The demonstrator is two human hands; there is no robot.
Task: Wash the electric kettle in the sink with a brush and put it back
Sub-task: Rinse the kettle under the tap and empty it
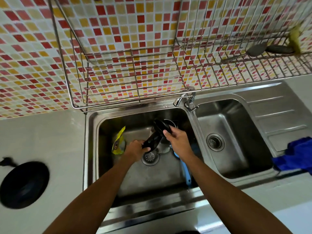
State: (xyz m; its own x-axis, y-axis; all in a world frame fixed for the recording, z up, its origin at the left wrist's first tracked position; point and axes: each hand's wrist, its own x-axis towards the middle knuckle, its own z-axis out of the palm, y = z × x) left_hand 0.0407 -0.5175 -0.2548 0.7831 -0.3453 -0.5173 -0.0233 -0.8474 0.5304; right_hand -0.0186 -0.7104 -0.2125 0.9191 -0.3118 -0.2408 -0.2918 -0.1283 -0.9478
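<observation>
The electric kettle (162, 144), steel with a black handle and lid, lies tilted over the left sink basin (135, 181), above the drain. My left hand (135, 150) grips its black handle from the left. My right hand (175, 141) holds the black open lid at the kettle's top. A light blue brush (184, 171) lies in the same basin, partly hidden under my right forearm. The kettle's black round base (23, 184) sits on the counter at the left with its cord.
A yellow packet (119, 142) lies at the basin's left side. The tap (179, 99) stands between the two basins. The right basin (236, 149) has a blue cloth (295, 157) at its right rim. A wire rack (135, 73) hangs above.
</observation>
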